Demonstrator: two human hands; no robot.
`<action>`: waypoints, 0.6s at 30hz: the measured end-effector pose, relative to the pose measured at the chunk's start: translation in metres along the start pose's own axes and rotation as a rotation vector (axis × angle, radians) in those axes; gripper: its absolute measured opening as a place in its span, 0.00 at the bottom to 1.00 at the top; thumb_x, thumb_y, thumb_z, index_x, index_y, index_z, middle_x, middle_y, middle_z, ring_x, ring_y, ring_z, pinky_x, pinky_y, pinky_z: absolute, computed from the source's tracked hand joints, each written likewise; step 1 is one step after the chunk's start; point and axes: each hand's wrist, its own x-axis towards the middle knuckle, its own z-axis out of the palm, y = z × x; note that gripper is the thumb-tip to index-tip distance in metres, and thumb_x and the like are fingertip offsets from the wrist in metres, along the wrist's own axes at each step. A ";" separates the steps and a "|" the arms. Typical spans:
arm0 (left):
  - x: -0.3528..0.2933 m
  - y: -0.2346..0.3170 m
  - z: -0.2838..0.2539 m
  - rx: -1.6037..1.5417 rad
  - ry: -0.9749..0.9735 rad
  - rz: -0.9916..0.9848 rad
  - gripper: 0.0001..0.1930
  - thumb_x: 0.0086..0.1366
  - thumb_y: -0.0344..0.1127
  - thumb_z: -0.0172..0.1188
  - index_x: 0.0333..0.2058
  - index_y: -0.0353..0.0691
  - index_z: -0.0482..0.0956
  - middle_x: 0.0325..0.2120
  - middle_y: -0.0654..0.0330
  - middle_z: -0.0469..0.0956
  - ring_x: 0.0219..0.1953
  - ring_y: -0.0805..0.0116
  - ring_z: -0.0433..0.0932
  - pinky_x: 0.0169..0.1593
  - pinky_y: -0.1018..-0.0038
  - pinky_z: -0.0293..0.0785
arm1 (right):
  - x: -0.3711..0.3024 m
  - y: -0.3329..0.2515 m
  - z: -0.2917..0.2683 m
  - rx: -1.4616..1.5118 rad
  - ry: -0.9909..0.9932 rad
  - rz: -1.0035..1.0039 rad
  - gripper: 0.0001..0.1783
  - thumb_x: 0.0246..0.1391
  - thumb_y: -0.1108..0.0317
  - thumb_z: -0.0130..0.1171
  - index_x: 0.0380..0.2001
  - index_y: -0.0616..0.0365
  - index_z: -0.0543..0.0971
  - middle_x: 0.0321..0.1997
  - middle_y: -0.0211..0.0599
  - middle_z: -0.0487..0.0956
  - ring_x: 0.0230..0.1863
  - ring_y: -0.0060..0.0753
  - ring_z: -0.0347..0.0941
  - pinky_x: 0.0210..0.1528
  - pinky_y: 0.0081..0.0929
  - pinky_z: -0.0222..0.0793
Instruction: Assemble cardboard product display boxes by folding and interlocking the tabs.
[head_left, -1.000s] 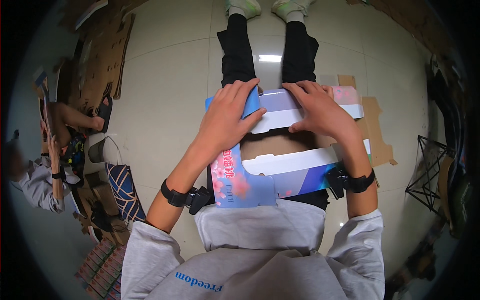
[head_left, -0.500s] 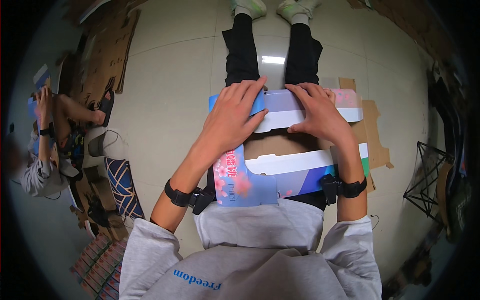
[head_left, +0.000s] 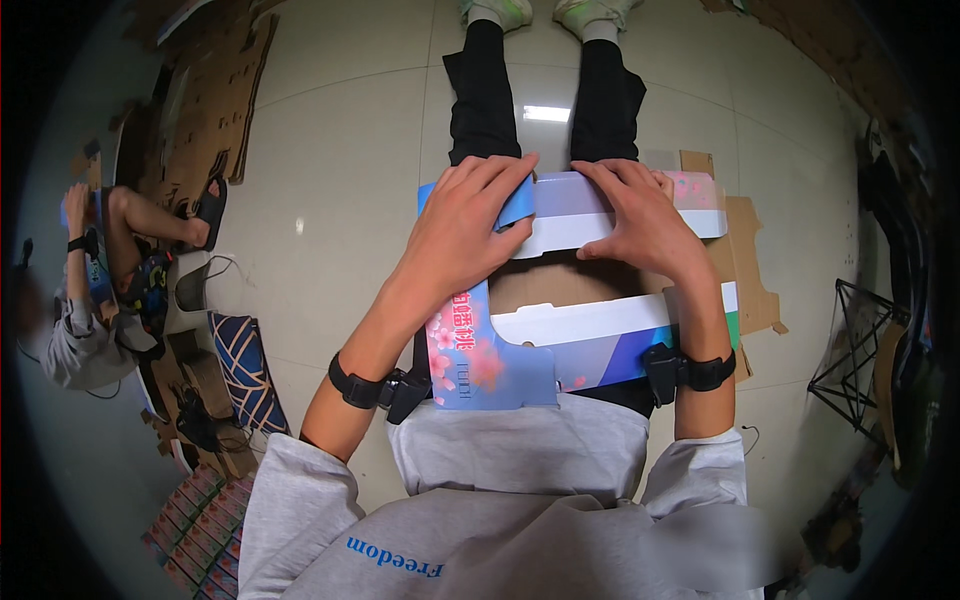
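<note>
A printed cardboard box [head_left: 520,375], blue and purple with pink blossoms and white inner strips, lies across my lap with its brown inside facing up. My left hand [head_left: 465,225] grips the left end of its far wall [head_left: 570,232], fingers over the outer side and thumb on the inner. Further right along that wall, my right hand [head_left: 645,220] pinches it in the same way; some of its fingertips are hidden behind the cardboard. A blue side flap [head_left: 495,395] with a curved cut-out lies flat at the near left. Black bands circle both my wrists.
Brown cardboard [head_left: 745,270] lies on the tiled floor right of the box. Another person [head_left: 85,320] sits at far left, holding a blue printed piece. Nearby are a patterned cushion [head_left: 245,375] and stacked small boxes [head_left: 200,515]. A black wire frame [head_left: 850,350] stands at right.
My hands keep their hold on the far wall, which has shifted only slightly. At far left, the other person's hand and printed piece have come down.
</note>
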 end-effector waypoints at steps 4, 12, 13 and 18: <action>0.000 0.000 -0.006 -0.035 -0.064 -0.011 0.31 0.59 0.33 0.66 0.64 0.40 0.77 0.53 0.54 0.81 0.54 0.53 0.78 0.63 0.60 0.72 | -0.001 -0.002 -0.001 -0.008 -0.029 0.017 0.57 0.29 0.56 0.85 0.69 0.46 0.73 0.65 0.43 0.75 0.71 0.49 0.66 0.74 0.50 0.50; 0.002 0.004 0.007 0.023 -0.018 -0.102 0.32 0.56 0.32 0.66 0.63 0.40 0.78 0.50 0.54 0.80 0.53 0.52 0.77 0.60 0.61 0.74 | 0.002 -0.003 -0.002 0.004 -0.019 0.003 0.57 0.29 0.56 0.85 0.69 0.45 0.73 0.65 0.43 0.75 0.70 0.49 0.67 0.74 0.50 0.51; 0.001 0.005 0.008 -0.002 0.050 -0.133 0.33 0.55 0.31 0.67 0.63 0.39 0.78 0.49 0.54 0.79 0.53 0.52 0.76 0.61 0.61 0.74 | 0.002 -0.002 -0.002 -0.014 -0.012 0.010 0.57 0.29 0.56 0.85 0.69 0.45 0.73 0.65 0.43 0.75 0.69 0.49 0.67 0.74 0.50 0.51; -0.002 0.001 0.007 -0.068 0.171 -0.146 0.34 0.53 0.29 0.69 0.62 0.38 0.78 0.48 0.53 0.79 0.54 0.50 0.75 0.62 0.60 0.73 | 0.002 0.000 -0.002 0.015 -0.011 -0.004 0.56 0.30 0.56 0.85 0.69 0.45 0.74 0.65 0.43 0.75 0.69 0.49 0.67 0.74 0.49 0.51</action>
